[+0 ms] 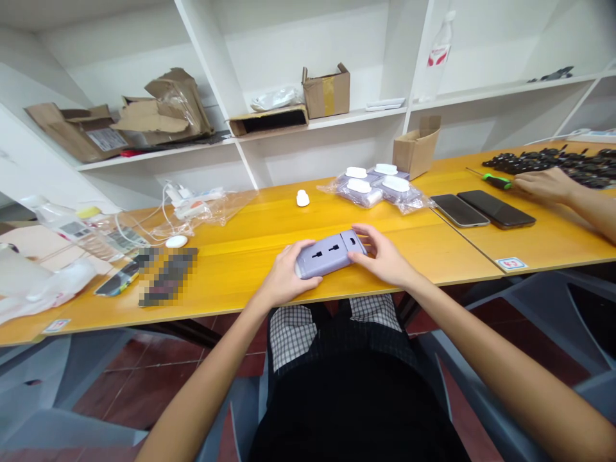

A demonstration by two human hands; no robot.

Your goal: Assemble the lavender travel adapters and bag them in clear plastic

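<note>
A lilac power strip (pixel 330 255) with two visible sockets lies near the front edge of the yellow table (pixel 250 247). My left hand (pixel 287 276) is curled around its left end. My right hand (pixel 380 253) grips its right end, fingers over the top and thumb at the near side. Both hands hold the strip just above or on the tabletop; I cannot tell which.
Bagged lilac and white adapters (pixel 375 186) and a small white plug (pixel 303 198) lie behind. Two phones (pixel 481 209) sit to the right, where another person's hand (pixel 546 184) rests near a green screwdriver (pixel 495 181) and black parts (pixel 563 163). Cables, bags and a phone (pixel 115 280) crowd the left.
</note>
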